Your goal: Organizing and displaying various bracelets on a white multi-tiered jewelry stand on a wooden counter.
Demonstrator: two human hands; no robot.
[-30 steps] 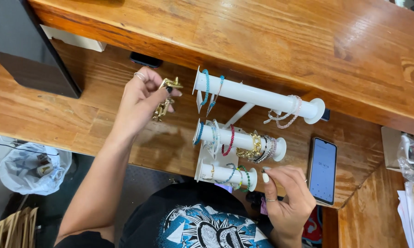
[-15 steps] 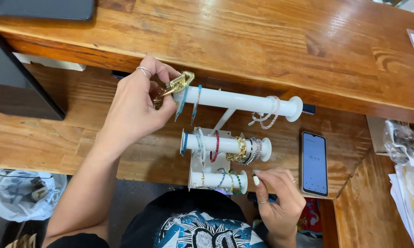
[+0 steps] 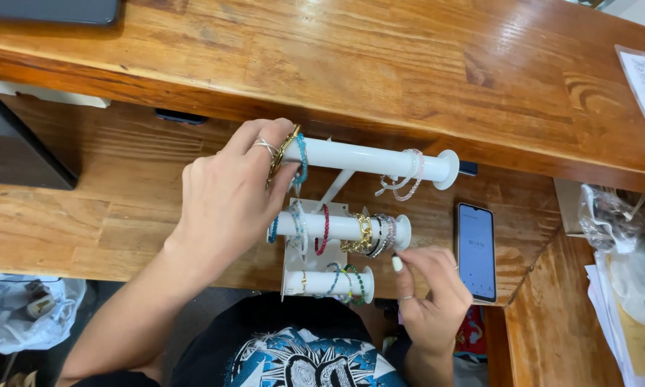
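Observation:
A white three-tier bracelet stand (image 3: 365,159) sits on the lower wooden desk. My left hand (image 3: 229,197) grips a gold chain bracelet (image 3: 285,149) at the left end of the top bar, next to a blue beaded bracelet (image 3: 302,159). Pale pink bracelets (image 3: 405,176) hang near the top bar's right end. The middle bar (image 3: 344,227) carries red, gold and silver bracelets. The bottom bar (image 3: 329,282) holds blue and green ones. My right hand (image 3: 426,297) rests beside the right end of the lower bars, index finger touching near the middle bar's end.
A dark phone (image 3: 477,251) lies on the desk right of the stand. A raised wooden counter (image 3: 408,64) runs along the back. A dark monitor (image 3: 14,150) stands at left. Clear plastic bags (image 3: 616,236) lie at right, and a plastic bag (image 3: 21,315) sits at lower left.
My left hand carried the gold bracelet from left of the stand onto the left end of the top bar. My right hand stayed by the stand's lower right.

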